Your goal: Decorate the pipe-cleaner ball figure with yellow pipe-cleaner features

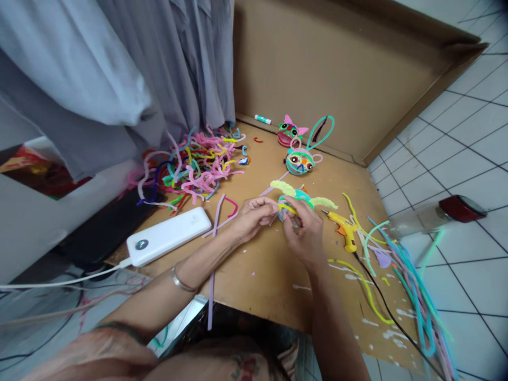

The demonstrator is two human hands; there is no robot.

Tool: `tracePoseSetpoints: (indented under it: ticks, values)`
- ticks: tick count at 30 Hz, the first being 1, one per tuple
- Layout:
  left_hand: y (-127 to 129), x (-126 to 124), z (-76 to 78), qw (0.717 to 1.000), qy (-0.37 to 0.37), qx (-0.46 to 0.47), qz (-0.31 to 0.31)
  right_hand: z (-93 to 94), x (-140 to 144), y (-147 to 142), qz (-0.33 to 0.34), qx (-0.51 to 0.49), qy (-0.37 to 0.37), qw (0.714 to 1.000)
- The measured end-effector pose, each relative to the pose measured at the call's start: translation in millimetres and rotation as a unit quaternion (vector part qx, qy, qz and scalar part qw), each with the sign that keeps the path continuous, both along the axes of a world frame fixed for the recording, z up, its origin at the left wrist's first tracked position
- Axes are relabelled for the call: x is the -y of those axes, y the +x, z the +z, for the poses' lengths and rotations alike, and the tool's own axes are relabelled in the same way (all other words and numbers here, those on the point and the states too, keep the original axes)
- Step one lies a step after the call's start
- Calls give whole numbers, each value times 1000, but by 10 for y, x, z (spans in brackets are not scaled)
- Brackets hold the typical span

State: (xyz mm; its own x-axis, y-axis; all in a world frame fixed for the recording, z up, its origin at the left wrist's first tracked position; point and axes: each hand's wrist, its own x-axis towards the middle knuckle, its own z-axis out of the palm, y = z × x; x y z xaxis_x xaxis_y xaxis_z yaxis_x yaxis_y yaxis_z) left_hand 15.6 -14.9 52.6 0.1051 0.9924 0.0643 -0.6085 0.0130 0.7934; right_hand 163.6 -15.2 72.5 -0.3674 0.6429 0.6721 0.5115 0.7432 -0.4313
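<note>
My left hand (pixel 256 216) and my right hand (pixel 305 228) meet near the middle of the table. A short yellow pipe cleaner (pixel 287 208) runs between them, pinched in the fingertips of both. Right behind the fingers sits a round turquoise pipe-cleaner figure (pixel 305 198) with fuzzy pale-yellow strips sticking out at both sides. The fingers hide much of its front, so I cannot tell whether they touch it. A yellow hot glue gun (pixel 343 228) lies to the right of my right hand. Left of my left hand are a white power bank (pixel 170 235) and a lilac pipe cleaner (pixel 212 270).
Two finished-looking animal heads (pixel 299 161) stand farther back, near a glue stick (pixel 262 119) and the cardboard wall (pixel 317 69). A tangled heap of pipe cleaners (pixel 198 169) fills the back left. Long pipe cleaners (pixel 423 301) hang over the right edge, beside the glue gun's black cord (pixel 381 293).
</note>
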Motion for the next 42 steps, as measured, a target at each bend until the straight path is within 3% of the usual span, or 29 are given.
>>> tracePoseSetpoints:
  ticks: [4,11,17,25,28,34,42]
  values:
    - [19,-5,-2,999,-20,24,13,-35,5,-39,-37,-9,31,999]
    - [63,20,-26,994,-62,50,81,-144,119,-222,-96,85,143,981]
    - [101,33,-59,995,-66,38,71,-177,99,-205,-156,92,177,967]
    - [66,64,-48,994,27,-55,94,-118,0,-35,-74,87,163,980]
    - [33,59,-55,995,50,-54,62,-59,-18,15,-28,60,115,991]
    - [-40,46,-12,998,8,-33,-54,15,-11,30,26,-3,15,1000]
    - [-53,14,-3,999,1,-23,-37,-9,-1,-8,33,11,20,999]
